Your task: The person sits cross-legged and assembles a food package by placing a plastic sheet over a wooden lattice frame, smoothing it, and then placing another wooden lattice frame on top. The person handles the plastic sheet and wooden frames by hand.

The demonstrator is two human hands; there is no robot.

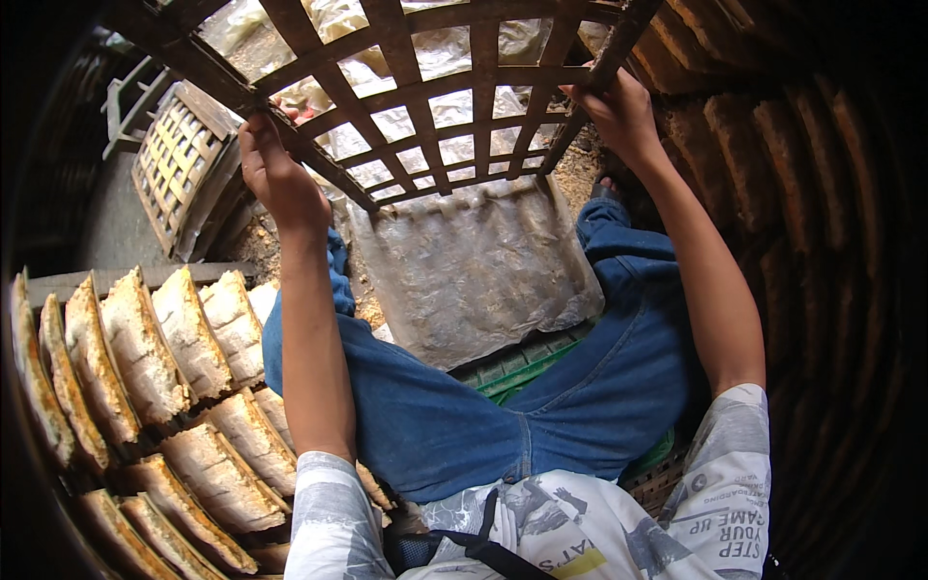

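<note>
Blue-jeaned knees (454, 425) nearest; beyond, left hand (275, 174) and right hand (619, 111) clenched on wooden lattice frame (435, 97), raised over plastic sheet (474, 266). Risk, likely: slipping grip, frame dropping onto stacked bricks (145, 358).

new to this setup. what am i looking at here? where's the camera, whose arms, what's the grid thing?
There is no machine here: a person works with two bare hands. The single picture comes from a wide fisheye camera worn on the person's head, looking down, so straight edges bend near the rim. The forearms rising from the lower edge are the person's own.

The left hand and right hand each grip a side of a dark wooden lattice frame, held up in front of the person. Behind its openings, crinkled plastic sheeting shows. Below it a grey plastic sheet lies over the ground between the person's blue jeans.

To the left, pale crusty slabs stand on edge in rows. A second lattice frame leans further back.
</note>
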